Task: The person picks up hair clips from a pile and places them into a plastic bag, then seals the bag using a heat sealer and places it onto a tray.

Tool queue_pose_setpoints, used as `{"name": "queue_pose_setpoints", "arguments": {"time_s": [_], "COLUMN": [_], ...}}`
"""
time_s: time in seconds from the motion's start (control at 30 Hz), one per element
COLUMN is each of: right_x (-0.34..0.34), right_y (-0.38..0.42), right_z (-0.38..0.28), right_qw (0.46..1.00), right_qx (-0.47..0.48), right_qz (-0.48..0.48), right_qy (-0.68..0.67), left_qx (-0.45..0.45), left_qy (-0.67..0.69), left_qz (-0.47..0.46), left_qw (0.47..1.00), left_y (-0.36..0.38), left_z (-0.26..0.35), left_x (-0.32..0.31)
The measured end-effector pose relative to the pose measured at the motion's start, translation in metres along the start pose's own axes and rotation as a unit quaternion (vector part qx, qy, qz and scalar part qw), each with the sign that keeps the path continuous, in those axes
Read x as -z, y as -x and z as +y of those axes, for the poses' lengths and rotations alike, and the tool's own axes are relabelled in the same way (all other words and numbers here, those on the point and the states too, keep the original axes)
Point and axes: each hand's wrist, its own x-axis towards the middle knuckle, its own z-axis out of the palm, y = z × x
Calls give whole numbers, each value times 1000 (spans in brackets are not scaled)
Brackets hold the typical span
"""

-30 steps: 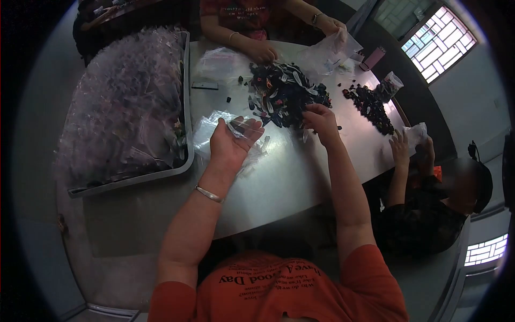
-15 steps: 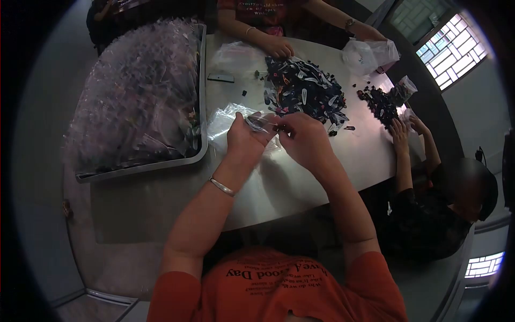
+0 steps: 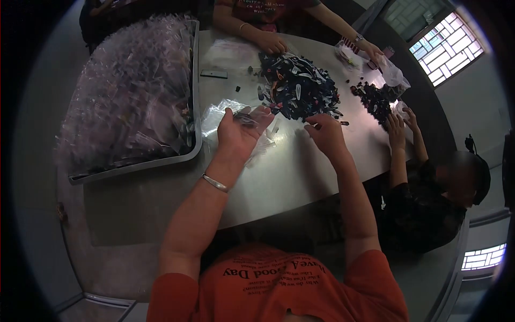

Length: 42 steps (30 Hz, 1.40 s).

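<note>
My left hand (image 3: 236, 137) is turned palm up over the table. Several dark snap hair clips (image 3: 247, 119) lie across its fingers, along with what looks like clear plastic, and the thumb stands up beside them. My right hand (image 3: 328, 136) is at the near edge of a heap of snap hair clips (image 3: 298, 91), mostly dark with some white and coloured ones. Its fingers are curled toward the thumb; whatever is between them is too small to make out. Beneath and beside my left hand lie clear plastic bags (image 3: 214, 119).
On the left stands a large tray (image 3: 197, 107) heaped with filled clear bags (image 3: 129, 91). A dark flat rectangular object (image 3: 214, 74) lies near it. A smaller dark pile (image 3: 371, 101) is at right, by a co-worker's hands (image 3: 396, 129). Another co-worker's hand (image 3: 272, 43) touches the heap's far side.
My right hand has moved right, away from my left hand, to the heap's near edge. My left hand keeps the clips. The co-worker opposite has shifted a clear bag to the right.
</note>
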Motion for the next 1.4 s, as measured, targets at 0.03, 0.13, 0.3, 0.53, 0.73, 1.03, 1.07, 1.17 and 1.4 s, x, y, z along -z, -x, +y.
{"name": "queue_pose_setpoints", "arguments": {"time_s": [0.03, 0.13, 0.3, 0.53, 0.73, 1.03, 1.07, 1.17, 1.4], "right_x": [-4, -15, -31, -30, -53, -53, -55, -64, -81], "right_y": [3, 12, 3, 3, 7, -19, -25, -45, -51], "right_z": [0, -30, -17, -23, -49, -36, -34, -28, -32], "right_qw": [999, 997, 962, 995, 991, 993, 993, 993, 977], "right_qx": [17, -13, -16, 36, 102, 110, 105, 114, 117], "right_qz": [-17, -32, 3, 40, -77, -45, 14, 26, -35], "right_qy": [27, 62, 271, 87, 44, -28, -52, -11, 174], "left_qx": [0, -12, -32, -45, -48, -48, -46, -51, -60], "left_qy": [0, -10, -11, -16, -8, -8, -9, -19, -39], "left_qz": [0, 3, -1, 3, -2, 12, 11, 31, 23], "left_qw": [1000, 1000, 999, 999, 999, 999, 999, 998, 997], "left_y": [0, 2, 0, 1, -3, -4, -4, 1, 2], "left_z": [0, 1, 8, 14, 17, 15, 14, 13, 13], "left_x": [0, -2, -1, -5, 1, 1, 2, -4, -5]}}
